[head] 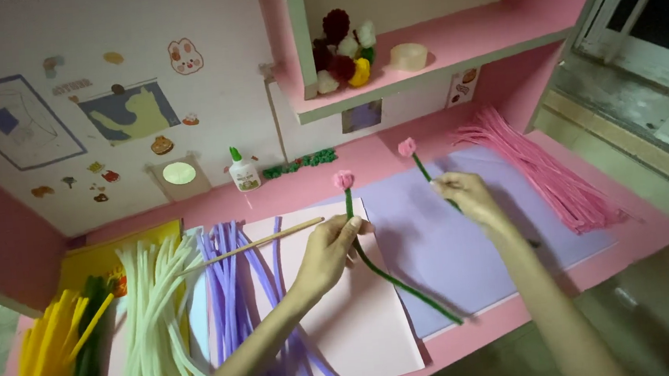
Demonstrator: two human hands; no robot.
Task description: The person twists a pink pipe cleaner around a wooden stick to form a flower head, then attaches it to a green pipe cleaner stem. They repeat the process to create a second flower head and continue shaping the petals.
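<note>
- Currently, head view: left hand pinched the green stem of a pipe-cleaner flower, pink bud up, stem trailing down across the pink sheet and onto the lilac sheet
- Right hand had its fingers closed on the stem of a second pink-bud flower, held over the lilac sheet
- Both flowers were upright-ish, buds apart, not touching
- Step looked like gathering finished flowers; next move would call for bringing the stems side by side without bending the buds
- Nearby: wooden stick just left of the left hand, purple, white, yellow and pink pipe cleaners, glue bottle by the wall
</note>
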